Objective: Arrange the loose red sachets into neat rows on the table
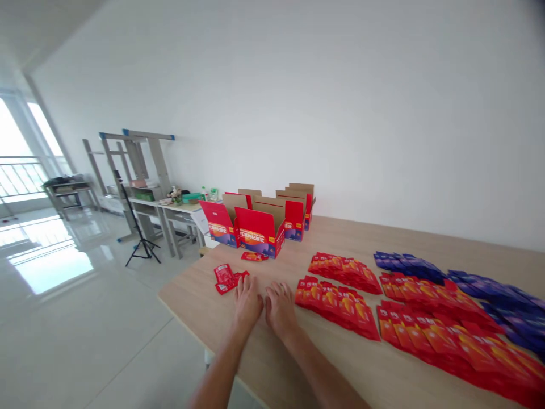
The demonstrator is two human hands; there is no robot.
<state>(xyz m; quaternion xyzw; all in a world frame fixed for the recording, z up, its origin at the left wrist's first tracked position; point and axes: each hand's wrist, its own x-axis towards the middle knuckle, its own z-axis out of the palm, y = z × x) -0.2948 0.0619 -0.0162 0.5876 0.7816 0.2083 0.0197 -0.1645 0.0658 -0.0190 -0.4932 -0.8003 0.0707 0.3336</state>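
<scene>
My left hand point(247, 303) rests palm down on the wooden table point(293, 363), fingers stretched forward and holding nothing. Its fingertips reach the edge of a few loose red sachets point(225, 278); whether they touch cannot be made out. Close beside it lies my right hand point(280, 309), also palm down with slightly bent fingers and nothing visible in it. Just right of that hand is a fanned row of red-orange sachets point(334, 304), with a second row point(343, 270) behind it. Another small red sachet bundle point(254, 257) lies before the front open carton point(258, 233).
Several red-and-purple cartons with raised flaps, including a rear one point(294, 218), stand at the back left. Farther right are more red sachets point(451, 341) and blue-purple sachets point(409, 266). A black tripod point(138, 227) stands on the floor beyond the table's left edge. A white wall runs behind.
</scene>
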